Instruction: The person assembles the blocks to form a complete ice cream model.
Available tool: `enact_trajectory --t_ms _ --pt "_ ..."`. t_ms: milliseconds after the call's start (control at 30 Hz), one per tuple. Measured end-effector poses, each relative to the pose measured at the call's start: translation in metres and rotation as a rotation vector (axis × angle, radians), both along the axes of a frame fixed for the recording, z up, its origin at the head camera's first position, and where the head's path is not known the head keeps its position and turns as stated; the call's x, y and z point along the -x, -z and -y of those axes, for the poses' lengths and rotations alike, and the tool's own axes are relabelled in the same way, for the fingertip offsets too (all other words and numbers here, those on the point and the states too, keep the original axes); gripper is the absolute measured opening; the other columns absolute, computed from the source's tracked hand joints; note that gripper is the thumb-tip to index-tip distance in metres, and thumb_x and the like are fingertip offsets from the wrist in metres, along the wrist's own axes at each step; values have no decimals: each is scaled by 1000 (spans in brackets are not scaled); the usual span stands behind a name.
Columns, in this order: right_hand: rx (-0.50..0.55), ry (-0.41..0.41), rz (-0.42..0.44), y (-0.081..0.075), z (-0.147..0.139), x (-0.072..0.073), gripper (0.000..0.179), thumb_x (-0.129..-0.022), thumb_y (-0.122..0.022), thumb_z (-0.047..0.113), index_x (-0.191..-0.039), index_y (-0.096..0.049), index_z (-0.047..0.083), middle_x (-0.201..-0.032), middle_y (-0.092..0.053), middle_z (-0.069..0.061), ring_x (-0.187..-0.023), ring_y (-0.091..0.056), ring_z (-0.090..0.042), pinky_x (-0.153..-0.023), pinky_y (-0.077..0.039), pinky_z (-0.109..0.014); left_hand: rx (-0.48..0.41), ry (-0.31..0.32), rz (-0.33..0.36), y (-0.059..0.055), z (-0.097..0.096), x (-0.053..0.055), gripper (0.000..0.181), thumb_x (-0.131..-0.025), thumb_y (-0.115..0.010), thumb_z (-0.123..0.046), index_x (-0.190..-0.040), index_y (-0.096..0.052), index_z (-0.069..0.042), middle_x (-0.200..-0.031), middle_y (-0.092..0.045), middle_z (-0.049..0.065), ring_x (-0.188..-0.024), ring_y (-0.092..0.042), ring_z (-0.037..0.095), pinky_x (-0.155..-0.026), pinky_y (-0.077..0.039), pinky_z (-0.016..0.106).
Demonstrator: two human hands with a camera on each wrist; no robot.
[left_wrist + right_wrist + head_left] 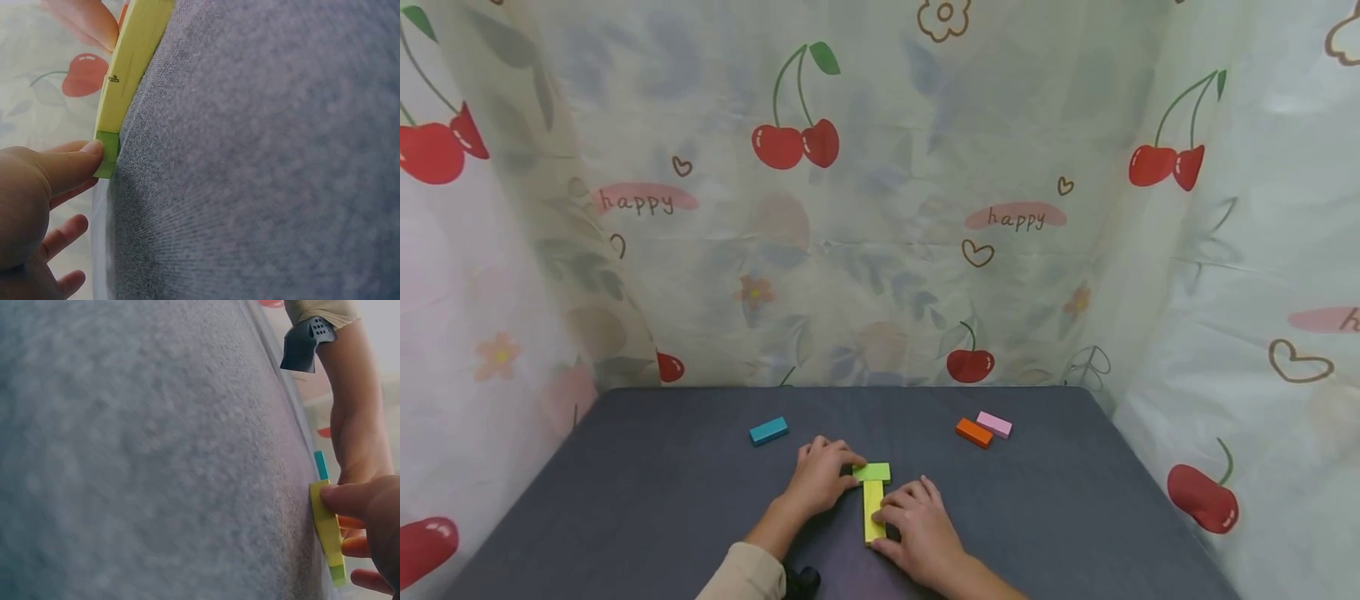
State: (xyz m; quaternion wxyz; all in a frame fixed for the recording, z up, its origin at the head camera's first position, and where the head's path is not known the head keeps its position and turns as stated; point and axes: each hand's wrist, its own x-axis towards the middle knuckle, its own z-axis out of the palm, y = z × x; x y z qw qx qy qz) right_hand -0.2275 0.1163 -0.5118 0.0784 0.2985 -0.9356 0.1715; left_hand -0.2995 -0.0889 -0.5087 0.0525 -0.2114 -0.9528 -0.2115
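Observation:
A light green block (877,472) lies crosswise on the dark table, against the far end of a longer yellow piece (872,510), and together they form a T. Whether the yellow piece is one block or more, I cannot tell. My left hand (822,477) pinches the green block's left end between thumb and fingers; its thumb shows against the green end (107,156) in the left wrist view. My right hand (921,533) holds the yellow piece from the right, thumb at its near end, as the right wrist view shows with the yellow side (325,519).
A blue block (769,431) lies at the back left of the table (647,500). Toward the back right, an orange block (974,433) and a pink block (995,424) lie close together. A cherry-patterned curtain (880,208) surrounds the table's back and sides.

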Motion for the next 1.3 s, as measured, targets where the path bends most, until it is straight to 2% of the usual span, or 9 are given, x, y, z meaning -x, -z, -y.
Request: enact_trajectory --t_ms 267,433,700,867,1000,1100,1300 --pt "-1 -14 12 -1 -1 4 28 -79 -78 46 -101 -74 29 -104 -62 13 -101 -51 -14 -102 -28 -64 -5 13 26 1 2 1 26 -86 -76 -24 -111 -74 -28 -103 -62 -8 -93 -46 17 -88 -33 53" --pt "27 -10 17 -1 -4 4 28 -79 -78 46 -100 -74 28 -104 -62 13 -102 -51 -14 -103 -27 -65 -23 34 26 1 4 -1 28 -86 -75 -28 -115 -73 -27 -112 -62 -5 -100 -49 21 -90 -34 55" --pt "86 0 -61 -2 -21 8 27 -80 -78 42 -101 -74 25 -106 -64 10 -101 -52 -16 -103 -27 -65 -49 86 58 -2 5 -11 35 -86 -74 -36 -119 -70 -26 -123 -60 -5 -111 -49 24 -94 -33 56" --pt "128 21 -137 0 -31 11 26 -78 -81 36 -99 -75 22 -105 -65 8 -100 -52 -17 -101 -28 -66 -20 119 100 -3 2 -20 42 -86 -72 -43 -123 -68 -26 -132 -57 -2 -118 -47 27 -94 -35 56" --pt "137 51 -179 1 -38 15 25 -76 -83 34 -97 -75 21 -104 -66 8 -101 -52 -18 -101 -28 -66 24 131 163 -4 -2 -27 49 -85 -71 -49 -128 -65 -28 -138 -53 -1 -121 -46 28 -94 -35 57" --pt "136 74 -184 1 -43 18 25 -76 -83 33 -97 -75 21 -104 -66 7 -103 -51 -19 -102 -27 -65 54 128 197 -5 -5 -31 54 -83 -70 -53 -131 -63 -29 -142 -51 -1 -123 -45 29 -95 -35 57" --pt "115 123 -155 0 -50 22 25 -78 -82 35 -98 -75 21 -105 -66 7 -107 -51 -20 -104 -26 -64 97 111 218 -5 -9 -34 58 -82 -70 -56 -133 -61 -30 -143 -50 -3 -124 -44 27 -96 -33 56"
